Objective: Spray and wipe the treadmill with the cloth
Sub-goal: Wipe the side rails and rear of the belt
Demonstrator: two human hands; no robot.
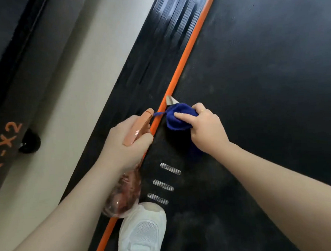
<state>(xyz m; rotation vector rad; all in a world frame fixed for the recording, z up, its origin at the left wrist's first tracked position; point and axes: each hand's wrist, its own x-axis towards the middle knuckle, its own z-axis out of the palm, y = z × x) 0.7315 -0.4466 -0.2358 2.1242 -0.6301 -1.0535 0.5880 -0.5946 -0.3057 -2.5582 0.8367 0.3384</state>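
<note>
My one view sits on the head, looking steeply down and forward, close over both forearms. The treadmill [255, 81] runs diagonally from bottom centre to top right of the frame; pale floor [71, 82] fills the upper left.

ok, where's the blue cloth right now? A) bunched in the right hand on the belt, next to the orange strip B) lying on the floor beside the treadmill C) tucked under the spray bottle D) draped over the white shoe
A: the blue cloth is bunched in the right hand, pressed to the black belt beside the orange strip; the left hand holds the spray bottle.
</note>
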